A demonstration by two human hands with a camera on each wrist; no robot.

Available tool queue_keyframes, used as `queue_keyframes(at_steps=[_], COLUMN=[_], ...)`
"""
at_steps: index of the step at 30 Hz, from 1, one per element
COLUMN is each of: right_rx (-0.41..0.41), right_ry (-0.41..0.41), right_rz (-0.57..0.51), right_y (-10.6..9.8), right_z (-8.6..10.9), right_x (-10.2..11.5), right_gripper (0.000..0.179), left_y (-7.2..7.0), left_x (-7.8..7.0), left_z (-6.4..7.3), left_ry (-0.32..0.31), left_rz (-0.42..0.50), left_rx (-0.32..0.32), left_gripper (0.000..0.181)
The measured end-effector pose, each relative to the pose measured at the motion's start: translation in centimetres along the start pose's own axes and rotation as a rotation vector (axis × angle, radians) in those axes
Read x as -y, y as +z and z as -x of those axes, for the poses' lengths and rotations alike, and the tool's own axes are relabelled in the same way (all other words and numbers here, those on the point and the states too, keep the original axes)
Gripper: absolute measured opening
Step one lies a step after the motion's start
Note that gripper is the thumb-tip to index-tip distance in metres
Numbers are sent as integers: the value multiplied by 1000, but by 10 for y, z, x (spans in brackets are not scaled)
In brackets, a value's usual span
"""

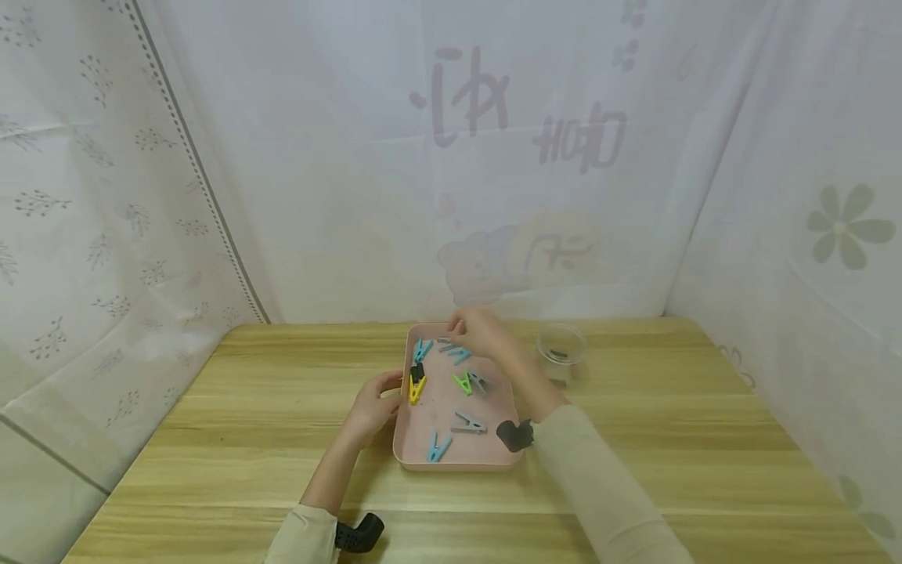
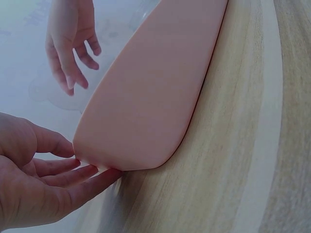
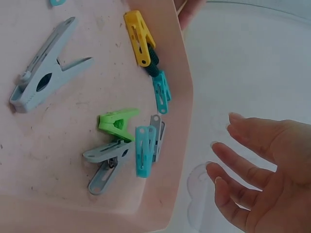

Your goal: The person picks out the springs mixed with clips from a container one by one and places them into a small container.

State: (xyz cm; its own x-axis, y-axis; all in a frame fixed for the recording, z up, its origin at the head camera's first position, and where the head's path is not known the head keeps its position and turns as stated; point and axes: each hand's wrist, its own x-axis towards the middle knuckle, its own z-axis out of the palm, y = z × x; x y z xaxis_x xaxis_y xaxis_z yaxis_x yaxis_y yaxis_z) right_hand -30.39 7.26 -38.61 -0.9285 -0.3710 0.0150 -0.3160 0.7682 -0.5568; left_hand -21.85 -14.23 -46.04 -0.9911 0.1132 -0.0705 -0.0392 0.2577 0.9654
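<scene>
My left grip [image 1: 376, 405] stretches its fingers [image 2: 97, 185] nearly straight; my right grip [image 1: 481, 332] hangs farther forward, fingers [image 3: 243, 163] loosely bent.

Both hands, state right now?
Left hand: open, touching the outside of the pink tray.
Right hand: open, holding nothing.

Clips [image 1: 468, 424] lie in tray [image 1: 438, 411], left of container [image 1: 561, 338].

Pink tray [image 2: 146, 97] cropped in wrist views
</scene>
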Motion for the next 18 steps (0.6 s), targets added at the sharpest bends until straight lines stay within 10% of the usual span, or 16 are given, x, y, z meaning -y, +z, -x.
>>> queue_keyframes(at_steps=[10, 18], right_rx=[36, 77], right_ry=[38, -38], right_rz=[129, -1], right_y=[16, 31], right_z=[-2, -11], right_x=[13, 12], right_gripper=[24, 20], left_y=[-2, -2], left_x=[1, 1], left_z=[2, 3], left_ry=[8, 15], left_rz=[7, 19], left_rx=[12, 15], left_gripper=[45, 46])
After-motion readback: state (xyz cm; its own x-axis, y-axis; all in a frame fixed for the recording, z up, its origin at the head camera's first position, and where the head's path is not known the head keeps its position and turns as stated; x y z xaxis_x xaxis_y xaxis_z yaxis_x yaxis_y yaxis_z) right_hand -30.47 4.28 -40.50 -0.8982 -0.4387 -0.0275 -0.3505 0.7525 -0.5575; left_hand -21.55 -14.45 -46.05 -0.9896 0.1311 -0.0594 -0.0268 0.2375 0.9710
